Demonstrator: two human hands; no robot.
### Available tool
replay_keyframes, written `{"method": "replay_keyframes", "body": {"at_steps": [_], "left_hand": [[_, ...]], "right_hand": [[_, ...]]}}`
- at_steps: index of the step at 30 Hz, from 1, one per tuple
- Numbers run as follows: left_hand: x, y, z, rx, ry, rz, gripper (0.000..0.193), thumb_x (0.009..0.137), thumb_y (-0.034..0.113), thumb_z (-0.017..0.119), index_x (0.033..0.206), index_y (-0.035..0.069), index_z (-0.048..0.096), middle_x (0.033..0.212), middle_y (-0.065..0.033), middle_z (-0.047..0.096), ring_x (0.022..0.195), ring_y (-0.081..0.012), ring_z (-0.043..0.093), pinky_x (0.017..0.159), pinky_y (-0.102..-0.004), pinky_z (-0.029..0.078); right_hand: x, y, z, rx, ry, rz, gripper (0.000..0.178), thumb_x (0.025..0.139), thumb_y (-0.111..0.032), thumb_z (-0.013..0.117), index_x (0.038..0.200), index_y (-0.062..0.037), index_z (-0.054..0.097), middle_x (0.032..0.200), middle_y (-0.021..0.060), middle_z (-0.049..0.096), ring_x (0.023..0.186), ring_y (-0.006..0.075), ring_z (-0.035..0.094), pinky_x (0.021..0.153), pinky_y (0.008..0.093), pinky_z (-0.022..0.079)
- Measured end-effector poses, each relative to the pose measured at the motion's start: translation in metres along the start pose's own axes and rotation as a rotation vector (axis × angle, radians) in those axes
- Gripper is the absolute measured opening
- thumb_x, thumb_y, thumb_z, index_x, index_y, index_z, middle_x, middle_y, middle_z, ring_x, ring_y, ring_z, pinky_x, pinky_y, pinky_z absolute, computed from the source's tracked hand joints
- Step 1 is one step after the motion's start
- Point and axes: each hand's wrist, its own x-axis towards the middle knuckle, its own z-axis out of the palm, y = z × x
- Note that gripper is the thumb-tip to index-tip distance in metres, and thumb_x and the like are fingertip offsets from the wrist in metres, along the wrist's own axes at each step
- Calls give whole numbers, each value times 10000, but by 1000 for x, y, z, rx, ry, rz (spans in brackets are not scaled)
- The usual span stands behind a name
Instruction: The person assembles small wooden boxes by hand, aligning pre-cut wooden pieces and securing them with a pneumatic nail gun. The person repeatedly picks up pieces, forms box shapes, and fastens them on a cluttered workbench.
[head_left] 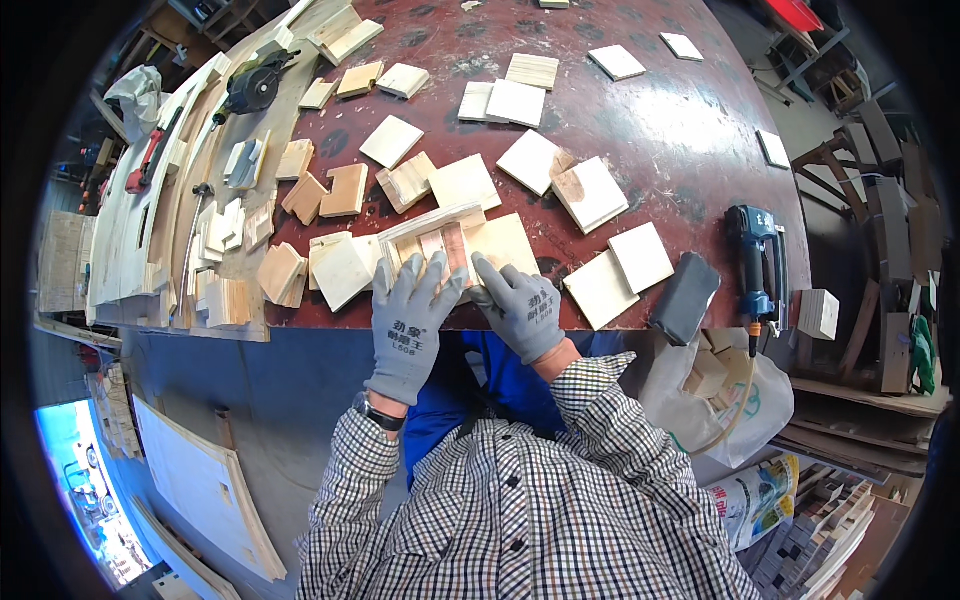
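At the front edge of the dark red table, my left hand (408, 325) and my right hand (522, 308), both in grey gloves, hold a small wooden frame (432, 228). It looks like a shallow tray with raised edges and a reddish strip (453, 243) across its inside. My left fingers grip its near left part, and my right fingers close on its near right side. The undersides of the fingers are hidden. Just beyond my right hand lies a pale wooden board (508, 243). Left of the frame rests another pale wood block (342, 268).
Square wood pieces (520, 102) lie scattered over the table (440, 130). At the right edge stand a nail gun (752, 262) with a hose and a dark oblong object (687, 298). A power tool (256, 84) sits far left. A white sack (730, 390) hangs below right.
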Motion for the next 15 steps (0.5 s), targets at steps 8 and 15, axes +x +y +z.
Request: {"method": "replay_keyframes", "body": {"at_steps": [8,15], "left_hand": [[2,0,-2,5,-21,-9,562,935,66,599,1471,234,635,1448,-86,608,1339,-327,562,1236,-604,314],[-1,0,-3,4,-60,-33,594,951,117,610,1533,223,560,1463,-56,590,1369,-306,537,1256,-602,293]], "right_hand": [[33,-2,-35,352,-360,188,746,911,-376,696,1523,-3,488,1085,197,760,897,362,759,788,440,598],[51,3,-41,306,-523,128,941,914,-572,709,1602,-18,383,1208,240,737,981,390,765,813,465,607]]}}
